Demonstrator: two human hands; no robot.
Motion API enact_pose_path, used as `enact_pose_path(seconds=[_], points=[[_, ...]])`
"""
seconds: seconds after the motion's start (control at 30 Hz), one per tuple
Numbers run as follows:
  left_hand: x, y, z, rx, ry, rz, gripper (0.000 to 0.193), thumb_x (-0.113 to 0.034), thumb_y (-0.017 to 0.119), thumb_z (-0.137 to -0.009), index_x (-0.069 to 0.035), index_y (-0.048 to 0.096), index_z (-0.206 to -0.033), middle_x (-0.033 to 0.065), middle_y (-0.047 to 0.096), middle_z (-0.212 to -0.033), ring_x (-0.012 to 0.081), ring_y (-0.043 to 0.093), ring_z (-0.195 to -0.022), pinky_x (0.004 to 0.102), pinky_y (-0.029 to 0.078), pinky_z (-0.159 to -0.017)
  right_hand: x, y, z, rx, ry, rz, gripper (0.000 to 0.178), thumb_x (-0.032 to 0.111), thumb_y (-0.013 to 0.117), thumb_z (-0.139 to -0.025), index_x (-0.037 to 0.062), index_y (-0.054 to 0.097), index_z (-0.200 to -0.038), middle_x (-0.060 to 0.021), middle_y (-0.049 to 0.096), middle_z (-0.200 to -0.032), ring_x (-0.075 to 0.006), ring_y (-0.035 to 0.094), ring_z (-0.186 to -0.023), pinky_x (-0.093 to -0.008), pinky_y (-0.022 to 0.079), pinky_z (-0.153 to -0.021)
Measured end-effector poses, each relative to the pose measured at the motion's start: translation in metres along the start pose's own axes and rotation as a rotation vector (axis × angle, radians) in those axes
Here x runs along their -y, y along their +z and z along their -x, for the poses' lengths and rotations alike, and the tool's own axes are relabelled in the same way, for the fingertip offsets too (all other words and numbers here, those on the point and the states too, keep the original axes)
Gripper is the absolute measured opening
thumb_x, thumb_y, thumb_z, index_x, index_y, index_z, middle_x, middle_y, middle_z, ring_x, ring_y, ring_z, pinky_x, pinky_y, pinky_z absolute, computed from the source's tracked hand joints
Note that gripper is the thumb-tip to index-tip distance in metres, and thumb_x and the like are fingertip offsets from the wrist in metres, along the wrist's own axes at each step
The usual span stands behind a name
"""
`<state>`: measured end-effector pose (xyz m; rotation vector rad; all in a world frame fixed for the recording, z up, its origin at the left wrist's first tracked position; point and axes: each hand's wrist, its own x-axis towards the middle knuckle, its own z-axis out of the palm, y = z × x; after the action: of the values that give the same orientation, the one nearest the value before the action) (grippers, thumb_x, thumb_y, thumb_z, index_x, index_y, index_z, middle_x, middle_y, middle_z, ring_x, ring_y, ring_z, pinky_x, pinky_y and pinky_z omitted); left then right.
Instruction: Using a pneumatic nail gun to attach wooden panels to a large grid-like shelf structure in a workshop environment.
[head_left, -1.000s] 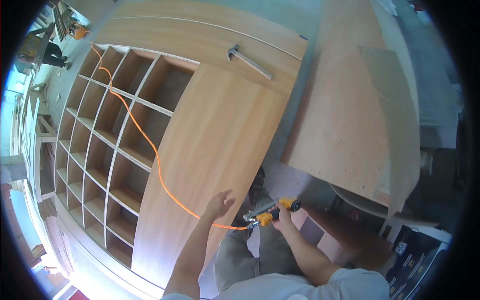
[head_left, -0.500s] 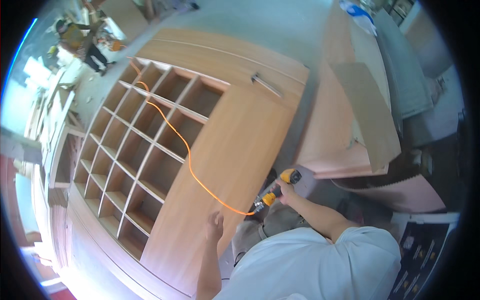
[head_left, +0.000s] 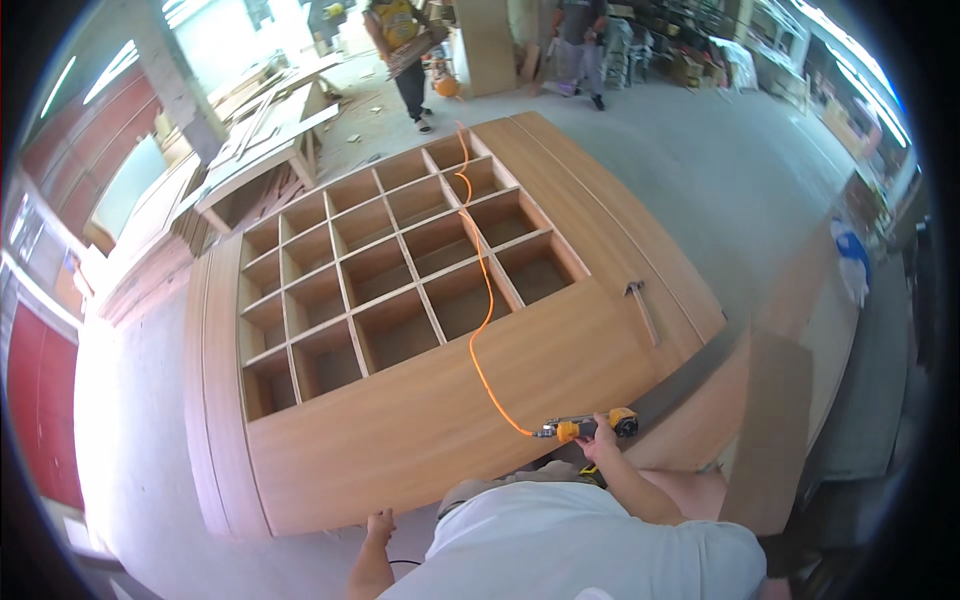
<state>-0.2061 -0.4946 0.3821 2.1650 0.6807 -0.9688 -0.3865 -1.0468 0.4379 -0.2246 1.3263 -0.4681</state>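
Observation:
A yellow and black air nail gun (head_left: 570,431) is held in my right hand (head_left: 598,440), my fingers wrapped around its body. From its left end an orange hose (head_left: 480,365) runs away over a large wooden cabinet (head_left: 450,430) lying flat. Open square compartments fill the cabinet's far part, and a smooth panel makes up the near part. My left hand (head_left: 380,523) is at the cabinet's near edge, its fingers bent closed against that edge. A hammer (head_left: 643,312) lies on the panel's right end.
At right are a large board (head_left: 690,430) and a brown strip (head_left: 770,430). Stacked planks (head_left: 160,235) and a workbench (head_left: 255,150) stand at the left. Two people, one in a yellow top (head_left: 397,30) and one in grey (head_left: 580,25), stand beyond the cabinet.
The view has turned and lifted, showing more of the workshop and both people. My left hand has moved from above the panel to its near edge. The nail gun stays in my right hand.

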Motion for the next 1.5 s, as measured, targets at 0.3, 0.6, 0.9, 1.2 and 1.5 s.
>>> enact_pose_path(seconds=[0.3,0.6,0.9,1.2,1.5], points=[[-0.055,0.129,0.067,0.042,0.479,-0.062,0.036,-0.035,0.062,-0.090,-0.003,0.071,-0.104,0.0208,0.072,-0.102,0.0366,0.069,-0.098,0.0439,0.052,-0.083,0.077,0.005,-0.034,0.000,-0.349,0.355,0.043,0.042,0.069,-0.089,0.0110,0.062,-0.117,-0.0066,0.064,-0.114,-0.0240,0.061,-0.109,-0.0460,0.046,-0.100],[-0.027,0.116,0.132,-0.067,0.244,0.035,0.043,-0.040,0.064,-0.091,-0.005,0.071,-0.115,0.0184,0.072,-0.113,0.0331,0.068,-0.107,0.0392,0.052,-0.093,0.123,0.025,-0.068,0.638,-1.429,1.492,0.056,0.032,0.070,-0.089,0.0052,0.056,-0.135,-0.0119,0.062,-0.131,-0.0340,0.060,-0.112,-0.0432,0.045,-0.097],[0.093,0.117,0.173,-0.217,-0.030,0.346,0.044,-0.038,0.065,-0.091,-0.002,0.071,-0.117,0.0205,0.071,-0.113,0.0327,0.068,-0.109,0.0387,0.051,-0.095,0.007,0.085,0.031,1.323,-1.406,2.153,0.062,0.015,0.073,-0.072,0.0227,0.063,-0.133,-0.0088,0.066,-0.109,-0.0304,0.059,-0.105,-0.0451,0.036,-0.098],[0.194,0.093,0.165,-0.164,-0.193,0.543,0.042,-0.036,0.064,-0.091,-0.001,0.073,-0.110,0.0216,0.072,-0.110,0.0328,0.068,-0.106,0.0390,0.051,-0.093,-0.128,0.080,0.085,1.406,-1.166,2.356,0.057,0.015,0.074,-0.073,0.0212,0.065,-0.129,-0.0110,0.069,-0.105,-0.0332,0.060,-0.102,-0.0475,0.040,-0.095],[0.324,-0.054,0.132,-0.278,-0.240,0.847,0.047,-0.036,0.064,-0.092,0.000,0.067,-0.122,0.0163,0.072,-0.105,0.0240,0.070,-0.093,0.0357,0.054,-0.082,-0.289,0.166,0.141,1.343,-1.416,2.473,0.034,0.013,0.067,-0.076,0.0163,0.070,-0.109,-0.0153,0.070,-0.100,-0.0388,0.064,-0.098,-0.0523,0.047,-0.088]])
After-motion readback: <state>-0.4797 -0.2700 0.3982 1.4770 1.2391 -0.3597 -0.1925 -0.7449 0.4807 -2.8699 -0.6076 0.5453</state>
